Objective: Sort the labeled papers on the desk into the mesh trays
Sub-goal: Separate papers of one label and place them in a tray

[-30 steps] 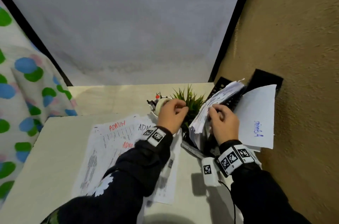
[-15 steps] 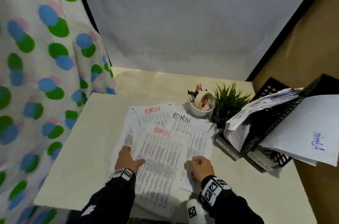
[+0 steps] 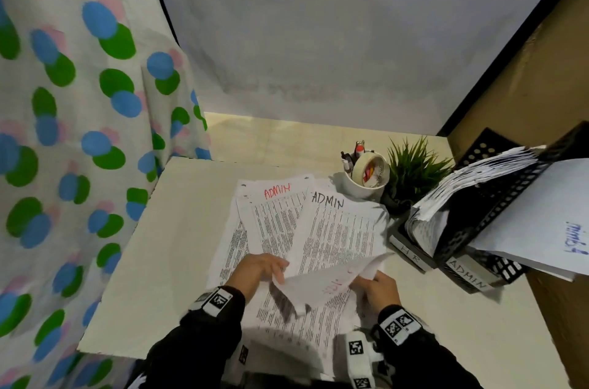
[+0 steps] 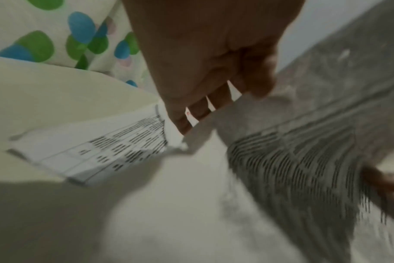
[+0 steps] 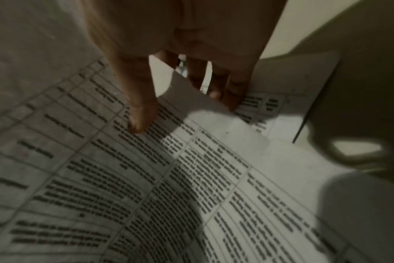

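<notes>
Left hand (image 3: 259,270): pinches the lifted sheet (image 3: 322,282) at its 9 o'clock edge.
Right hand (image 3: 379,288): pinches the same sheet at 3 o'clock (red lettering shows through).
Papers (image 3: 338,229): fanned on the desk (image 3: 178,245), labeled ADMIN.
Mesh trays (image 3: 490,226): at 3 o'clock, already stuffed.

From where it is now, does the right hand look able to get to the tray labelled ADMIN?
Probably yes: bare desk lies between the right hand and the ADMIN tray, though its fingers hold a lifted sheet, and papers overhang the tray.
</notes>
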